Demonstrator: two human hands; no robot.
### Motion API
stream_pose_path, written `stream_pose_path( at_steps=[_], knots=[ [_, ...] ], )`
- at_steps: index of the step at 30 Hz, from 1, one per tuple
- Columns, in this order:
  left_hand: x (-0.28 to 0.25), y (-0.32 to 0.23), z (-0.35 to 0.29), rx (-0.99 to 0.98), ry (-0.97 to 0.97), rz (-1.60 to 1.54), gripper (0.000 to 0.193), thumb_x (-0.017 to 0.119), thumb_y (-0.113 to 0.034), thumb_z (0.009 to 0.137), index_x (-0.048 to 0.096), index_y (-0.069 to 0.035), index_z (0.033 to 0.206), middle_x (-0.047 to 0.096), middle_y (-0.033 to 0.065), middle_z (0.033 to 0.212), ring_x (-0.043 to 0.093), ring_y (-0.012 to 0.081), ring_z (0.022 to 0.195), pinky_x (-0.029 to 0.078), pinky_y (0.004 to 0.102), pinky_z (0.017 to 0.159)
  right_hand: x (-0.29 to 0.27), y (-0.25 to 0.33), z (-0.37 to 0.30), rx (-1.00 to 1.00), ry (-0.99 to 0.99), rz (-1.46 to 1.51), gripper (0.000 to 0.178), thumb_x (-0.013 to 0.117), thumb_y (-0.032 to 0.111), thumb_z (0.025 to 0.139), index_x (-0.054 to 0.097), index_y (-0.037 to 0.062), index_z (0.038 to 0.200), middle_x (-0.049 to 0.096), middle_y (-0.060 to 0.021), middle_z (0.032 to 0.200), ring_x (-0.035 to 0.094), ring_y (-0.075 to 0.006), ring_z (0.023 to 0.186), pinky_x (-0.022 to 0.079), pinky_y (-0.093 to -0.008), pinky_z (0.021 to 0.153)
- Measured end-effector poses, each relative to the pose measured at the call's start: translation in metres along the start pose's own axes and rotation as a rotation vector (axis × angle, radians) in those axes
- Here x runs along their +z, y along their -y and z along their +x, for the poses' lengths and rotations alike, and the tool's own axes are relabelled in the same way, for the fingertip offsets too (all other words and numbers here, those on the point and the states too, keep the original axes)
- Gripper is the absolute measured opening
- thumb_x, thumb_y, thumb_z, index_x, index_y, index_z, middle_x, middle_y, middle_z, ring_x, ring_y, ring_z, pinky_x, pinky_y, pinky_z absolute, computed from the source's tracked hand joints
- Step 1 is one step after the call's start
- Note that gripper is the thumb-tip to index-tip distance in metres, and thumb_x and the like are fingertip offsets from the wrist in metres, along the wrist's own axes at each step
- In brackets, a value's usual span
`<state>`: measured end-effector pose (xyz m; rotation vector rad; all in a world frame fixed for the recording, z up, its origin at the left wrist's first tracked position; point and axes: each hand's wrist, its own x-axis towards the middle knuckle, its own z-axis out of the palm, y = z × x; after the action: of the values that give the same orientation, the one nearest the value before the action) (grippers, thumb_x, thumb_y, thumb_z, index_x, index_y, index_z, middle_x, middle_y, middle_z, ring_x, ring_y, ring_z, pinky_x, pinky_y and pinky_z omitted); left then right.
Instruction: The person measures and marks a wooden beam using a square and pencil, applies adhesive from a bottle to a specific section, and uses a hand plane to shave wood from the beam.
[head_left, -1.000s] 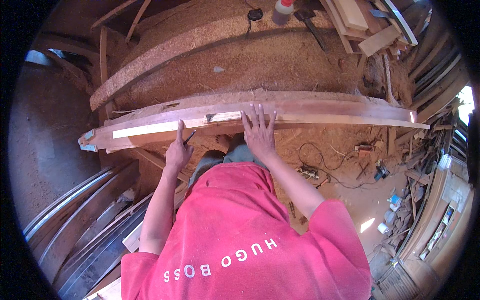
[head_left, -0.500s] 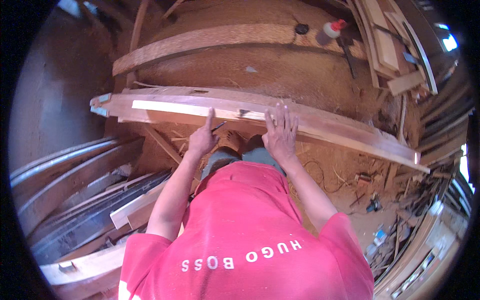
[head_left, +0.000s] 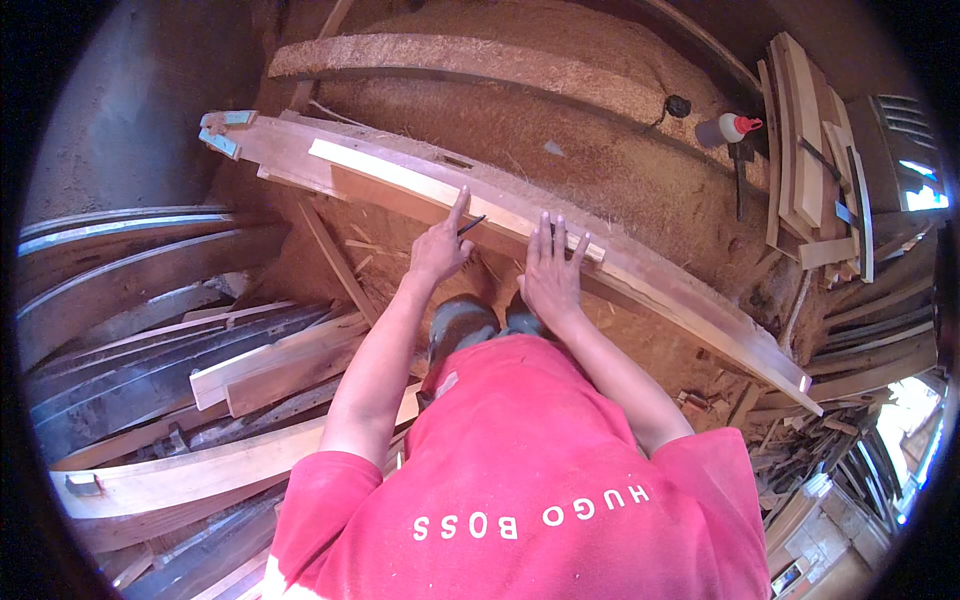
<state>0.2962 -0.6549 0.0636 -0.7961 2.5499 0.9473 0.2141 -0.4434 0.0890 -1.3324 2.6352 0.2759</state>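
A long pale wooden strip (head_left: 385, 180) lies along a wider wooden beam (head_left: 690, 315) that crosses in front of me. My left hand (head_left: 438, 250) rests at the strip's near edge, its index finger stretched onto the wood. A slim dark pencil (head_left: 472, 225) sticks out between its other, curled fingers. To the right, my right hand (head_left: 552, 280) lies flat with fingers spread over the strip, holding nothing. A dark slot or mark shows beside its fingers, near the strip's right end; the hand partly covers it.
Beyond the beam lies a sawdust-covered curved timber (head_left: 480, 62), with a red-capped bottle (head_left: 722, 128) near its right end. Boards (head_left: 800, 180) are stacked at the far right. Several long planks (head_left: 250, 455) fill the left side. Blue pieces (head_left: 228, 130) sit on the beam's left end.
The whole view has tilted, so the beam now slopes down to the right. My right hand has shifted left along the strip, closer to my left hand. The left hand keeps its place and the pencil.
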Motion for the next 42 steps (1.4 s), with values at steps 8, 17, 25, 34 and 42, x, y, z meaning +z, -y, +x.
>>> stream_pose_path(
  at_steps=[8, 17, 25, 34, 42],
  knots=[
    [-0.002, 0.009, 0.004, -0.013, 0.017, 0.067, 0.101, 0.068, -0.022, 0.086, 0.008, -0.037, 0.166, 0.071, 0.0264, 0.113, 0.069, 0.0448, 0.102, 0.056, 0.0557, 0.086, -0.017, -0.048, 0.044, 0.315, -0.224, 0.322, 0.059, 0.071, 0.031, 0.082, 0.064, 0.0059, 0.135, 0.038, -0.0204, 0.16, 0.032, -0.0401, 0.15, 0.023, -0.0695, 0.115],
    [0.027, 0.072, -0.094, -0.141, -0.143, -0.099, 0.09, 0.065, -0.017, 0.086, 0.022, -0.026, 0.165, 0.069, 0.022, 0.094, 0.068, 0.042, 0.082, 0.052, 0.0518, 0.075, 0.148, -0.295, 0.012, 0.82, 0.035, 0.538, 0.02, 0.074, 0.027, 0.089, 0.082, 0.0104, 0.096, 0.078, -0.0138, 0.096, 0.075, -0.0321, 0.087, 0.058, -0.0448, 0.082],
    [0.077, 0.153, -0.238, -0.58, -0.007, 0.016, 0.079, 0.067, -0.023, 0.088, 0.034, -0.02, 0.16, 0.069, 0.0269, 0.124, 0.068, 0.0448, 0.11, 0.052, 0.0509, 0.098, 0.173, -0.264, 0.035, 0.6, 0.492, 0.591, 0.03, 0.065, 0.021, 0.094, 0.076, 0.0035, 0.116, 0.076, -0.0183, 0.114, 0.072, -0.0345, 0.107, 0.056, -0.0479, 0.092],
    [0.053, 0.093, -0.172, -0.345, -0.241, -0.08, 0.07, 0.064, -0.021, 0.091, 0.039, -0.016, 0.156, 0.071, 0.0262, 0.097, 0.071, 0.0437, 0.089, 0.054, 0.0514, 0.078, 0.206, -0.271, 0.035, 0.714, 0.324, 0.349, 0.041, 0.043, 0.018, 0.1, 0.07, -0.0004, 0.125, 0.066, -0.0254, 0.132, 0.064, -0.0397, 0.125, 0.049, -0.0505, 0.106],
    [0.04, 0.085, -0.175, -0.582, -0.175, -0.295, 0.074, 0.066, -0.015, 0.089, 0.039, -0.015, 0.157, 0.071, 0.0225, 0.097, 0.07, 0.0409, 0.09, 0.055, 0.0475, 0.083, 0.074, -0.205, 0.069, 0.193, 0.191, 0.901, 0.02, 0.069, 0.019, 0.096, 0.075, 0.0024, 0.104, 0.076, -0.0171, 0.102, 0.072, -0.0323, 0.094, 0.055, -0.0427, 0.083]
  ],
)
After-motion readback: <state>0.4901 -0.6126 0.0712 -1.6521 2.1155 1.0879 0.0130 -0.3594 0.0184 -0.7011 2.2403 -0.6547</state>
